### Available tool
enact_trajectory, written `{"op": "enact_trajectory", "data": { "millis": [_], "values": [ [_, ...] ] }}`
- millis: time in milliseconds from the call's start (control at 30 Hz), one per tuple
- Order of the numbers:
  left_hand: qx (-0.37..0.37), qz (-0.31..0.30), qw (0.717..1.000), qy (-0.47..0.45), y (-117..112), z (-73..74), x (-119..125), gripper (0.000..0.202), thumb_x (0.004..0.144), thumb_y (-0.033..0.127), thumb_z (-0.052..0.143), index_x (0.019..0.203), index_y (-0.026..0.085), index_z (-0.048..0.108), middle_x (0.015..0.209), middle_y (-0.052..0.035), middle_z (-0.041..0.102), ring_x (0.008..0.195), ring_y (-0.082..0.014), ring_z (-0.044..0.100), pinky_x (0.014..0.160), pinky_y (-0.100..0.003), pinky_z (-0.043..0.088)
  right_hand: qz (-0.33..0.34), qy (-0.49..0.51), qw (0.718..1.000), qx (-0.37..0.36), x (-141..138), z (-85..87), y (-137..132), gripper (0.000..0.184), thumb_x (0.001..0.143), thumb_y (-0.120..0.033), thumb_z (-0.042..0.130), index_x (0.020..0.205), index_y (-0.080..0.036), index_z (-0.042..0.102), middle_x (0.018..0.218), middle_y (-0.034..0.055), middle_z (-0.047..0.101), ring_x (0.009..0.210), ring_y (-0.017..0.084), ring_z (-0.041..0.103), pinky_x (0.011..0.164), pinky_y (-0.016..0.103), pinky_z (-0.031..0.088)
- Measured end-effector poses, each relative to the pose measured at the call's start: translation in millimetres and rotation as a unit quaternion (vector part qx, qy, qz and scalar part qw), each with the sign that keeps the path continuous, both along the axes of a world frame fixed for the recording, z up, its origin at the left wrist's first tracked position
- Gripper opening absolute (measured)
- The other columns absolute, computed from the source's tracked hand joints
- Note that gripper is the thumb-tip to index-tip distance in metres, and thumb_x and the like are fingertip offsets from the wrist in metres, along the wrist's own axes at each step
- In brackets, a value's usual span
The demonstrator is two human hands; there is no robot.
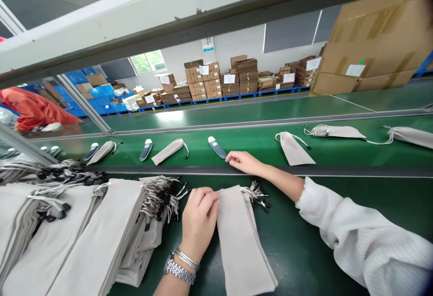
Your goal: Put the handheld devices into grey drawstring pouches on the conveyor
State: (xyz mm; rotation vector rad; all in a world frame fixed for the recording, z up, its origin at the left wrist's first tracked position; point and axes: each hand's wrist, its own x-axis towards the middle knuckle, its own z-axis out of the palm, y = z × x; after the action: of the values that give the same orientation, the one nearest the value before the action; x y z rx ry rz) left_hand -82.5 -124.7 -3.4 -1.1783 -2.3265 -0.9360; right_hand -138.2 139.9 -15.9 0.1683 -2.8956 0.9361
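Left hand [199,224] grips the corded mouth of a beige pouch [241,242] lying flat at 6 o'clock, seemingly to steady it beside the pile [84,237] at 9 o'clock, while the right hand [242,162] rests open on the rail [324,171] (nothing in its grasp) below the green belt [257,145] at 12 o'clock.

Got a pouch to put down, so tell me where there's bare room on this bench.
Bare green bench lies between the beige pouch and the right forearm. Crowded: left of the left hand, where stacked pouches pile up.
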Motion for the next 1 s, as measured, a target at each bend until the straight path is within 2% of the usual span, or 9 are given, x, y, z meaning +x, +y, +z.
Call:
{"op": "enact_trajectory", "data": {
  "millis": [133,200,300,433,533,633,800,900,1000],
  "values": [
    [-0.014,-0.001,0.999,0.033,0.3,0.7,-1.7,0.014,0.094,0.012,0.051,0.085,0.019,0.058,0.089,-0.0043,0.06,0.087,-0.0209,0.054,0.076,-0.034,0.045,-0.107,0.008,0.994,0.016,-42.4,8.1,-1.3,0.026,0.092,-0.027,0.049,0.115,-0.017,0.056,0.114,0.0103,0.063,0.098,0.022,0.06,0.079,0.03,0.043],
    [-0.026,-0.007,0.999,0.038,0.3,2.1,-1.0,0.018,0.095,0.011,0.048,0.08,0.019,0.055,0.087,-0.0043,0.06,0.087,-0.0211,0.054,0.076,-0.035,0.044,-0.144,-0.007,0.989,0.022,-62.5,11.2,-4.9,0.036,0.088,-0.034,0.057,0.119,-0.016,0.052,0.122,0.0152,0.059,0.105,0.028,0.059,0.08,0.033,0.043],
    [-0.04,-0.034,0.998,0.019,-1.1,5.3,1.6,0.02,0.096,0.009,0.043,0.081,0.019,0.05,0.088,-0.0039,0.062,0.091,-0.0216,0.054,0.081,-0.037,0.042,-0.16,-0.041,0.986,0.01,-80.9,12.5,-10.6,0.048,0.08,-0.035,0.068,0.119,-0.014,0.049,0.122,0.0197,0.058,0.108,0.032,0.059,0.082,0.037,0.044],
    [0.01,-0.069,0.997,-0.046,-3.3,10.5,7.4,0.018,0.096,0.009,0.04,0.082,0.02,0.045,0.085,-0.0028,0.059,0.084,-0.019,0.053,0.076,-0.034,0.041,-0.138,-0.064,0.986,-0.063,-80.7,13.0,-13.7,0.048,0.071,-0.029,0.073,0.112,-0.014,0.051,0.108,0.0147,0.065,0.098,0.029,0.063,0.078,0.034,0.046],
    [0.078,-0.085,0.987,-0.109,-2.5,14.9,12.3,0.013,0.095,0.013,0.044,0.085,0.02,0.049,0.081,-0.0017,0.056,0.075,-0.0167,0.052,0.069,-0.03,0.041,-0.118,-0.047,0.98,-0.152,-60.2,20.4,-16.7,0.038,0.081,-0.033,0.064,0.112,-0.017,0.049,0.099,0.0084,0.066,0.085,0.021,0.064,0.068,0.029,0.047],
    [0.112,-0.082,0.975,-0.172,-0.1,20.2,16.1,0.008,0.092,0.015,0.051,0.09,0.02,0.056,0.081,-0.0009,0.056,0.072,-0.0152,0.051,0.067,-0.027,0.041,-0.102,-0.013,0.964,-0.246,-21.2,36.7,-24.5,0.039,0.089,-0.045,0.052,0.118,-0.022,0.04,0.091,0.0024,0.063,0.065,0.014,0.059,0.05,0.025,0.044],
    [0.127,-0.09,0.959,-0.236,2.2,26.8,18.7,0.011,0.09,0.016,0.057,0.079,0.019,0.058,0.076,0.0002,0.054,0.07,-0.0143,0.049,0.065,-0.026,0.039,-0.003,0.058,0.879,-0.473,49.6,62.7,-43.8,0.058,0.078,-0.05,0.072,0.114,-0.028,0.033,0.082,-0.0056,0.055,0.042,0.006,0.044,0.035,0.021,0.036],
    [0.15,-0.103,0.948,-0.26,1.1,29.8,20.7,0.012,0.09,0.019,0.061,0.078,0.019,0.059,0.079,-0.001,0.053,0.072,-0.015,0.049,0.066,-0.026,0.038,0.074,0.038,0.878,-0.471,72.0,65.2,-51.4,0.055,0.082,-0.054,0.069,0.117,-0.028,0.036,0.079,-0.0065,0.054,0.037,0.004,0.038,0.035,0.02,0.032],
    [0.198,-0.092,0.939,-0.268,-1.4,33.6,23.0,0.011,0.089,0.021,0.064,0.078,0.02,0.06,0.089,-0.0029,0.053,0.082,-0.0162,0.051,0.069,-0.025,0.04,0.133,-0.021,0.9,-0.414,81.2,67.2,-54.0,0.045,0.092,-0.064,0.048,0.101,-0.02,0.054,0.062,-0.0063,0.049,0.038,0.005,0.034,0.037,0.021,0.026]
  ]
}}
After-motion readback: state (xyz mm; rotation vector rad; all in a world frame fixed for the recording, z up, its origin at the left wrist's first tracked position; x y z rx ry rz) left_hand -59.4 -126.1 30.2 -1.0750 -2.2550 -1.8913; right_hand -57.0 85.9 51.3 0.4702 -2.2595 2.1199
